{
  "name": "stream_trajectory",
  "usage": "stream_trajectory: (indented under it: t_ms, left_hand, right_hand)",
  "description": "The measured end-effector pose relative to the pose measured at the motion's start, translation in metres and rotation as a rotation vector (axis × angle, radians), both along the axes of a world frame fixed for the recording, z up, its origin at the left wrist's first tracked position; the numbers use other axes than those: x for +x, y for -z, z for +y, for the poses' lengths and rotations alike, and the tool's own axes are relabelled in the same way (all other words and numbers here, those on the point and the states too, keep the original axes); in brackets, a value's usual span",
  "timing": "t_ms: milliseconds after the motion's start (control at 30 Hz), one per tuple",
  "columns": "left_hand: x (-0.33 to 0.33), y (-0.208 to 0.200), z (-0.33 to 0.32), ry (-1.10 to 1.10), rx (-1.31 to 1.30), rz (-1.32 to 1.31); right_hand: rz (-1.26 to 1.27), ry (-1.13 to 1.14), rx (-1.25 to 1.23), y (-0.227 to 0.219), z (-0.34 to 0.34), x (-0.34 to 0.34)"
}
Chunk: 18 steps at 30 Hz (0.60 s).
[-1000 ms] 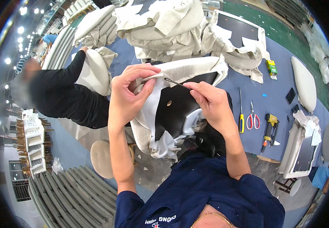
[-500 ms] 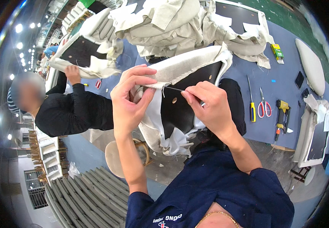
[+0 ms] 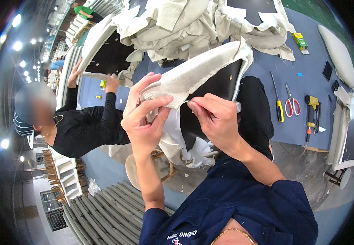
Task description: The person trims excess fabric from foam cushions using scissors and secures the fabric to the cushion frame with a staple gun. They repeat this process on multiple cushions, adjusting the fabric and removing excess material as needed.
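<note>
A seat cushion covered in beige fabric [image 3: 189, 79] is tilted up before me, its black underside panel [image 3: 218, 85] showing. My left hand [image 3: 144, 122] is closed on the loose fabric edge at the cushion's near left corner, thumb and fingers pinching a fold. Close beside it, my right hand [image 3: 218, 120] pinches a thin strand [image 3: 188, 101] that meets the fabric edge. Most of the strand is hidden by my fingers, so whether it is thread or cord I cannot tell. White lining [image 3: 171, 132] hangs below my left hand.
To the right on the blue table [image 3: 262, 106] lie a yellow-handled screwdriver [image 3: 280, 110], red-handled scissors [image 3: 293, 104], a yellow staple gun [image 3: 311, 110] and a phone [image 3: 327, 70]. Beige covers [image 3: 177, 32] are heaped at the back. At left a co-worker [image 3: 87, 122] handles another seat.
My right hand has moved left, closer to my left hand and the fabric edge; less of the strand shows. The co-worker has raised the other seat, with both hands at it.
</note>
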<state>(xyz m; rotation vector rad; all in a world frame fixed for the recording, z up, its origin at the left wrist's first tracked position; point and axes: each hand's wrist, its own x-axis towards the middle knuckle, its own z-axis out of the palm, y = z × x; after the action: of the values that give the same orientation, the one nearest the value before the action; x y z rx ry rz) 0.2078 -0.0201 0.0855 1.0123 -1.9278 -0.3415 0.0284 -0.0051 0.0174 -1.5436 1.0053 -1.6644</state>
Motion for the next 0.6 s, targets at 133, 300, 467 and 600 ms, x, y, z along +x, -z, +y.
stream_trajectory:
  t_ms: [133,300,467,600]
  left_hand:
    - [-0.014,-0.004,0.008,-0.032,-0.074,-0.098]
    - [-0.044,-0.009,0.024,-0.058,-0.06,-0.078]
    - [-0.066,-0.026,0.03,0.003,0.201,0.168]
    - [-0.058,-0.02,0.006,0.321,0.374,0.186]
  right_hand:
    - [0.048,0.066,-0.016,0.004,0.012,-0.012]
    - [0.084,0.115,0.012,0.001,0.024,-0.029]
    - [0.284,0.196,-0.179,0.005,0.032,-0.066]
    - [0.376,0.191,-0.206,-0.005,0.054,-0.085]
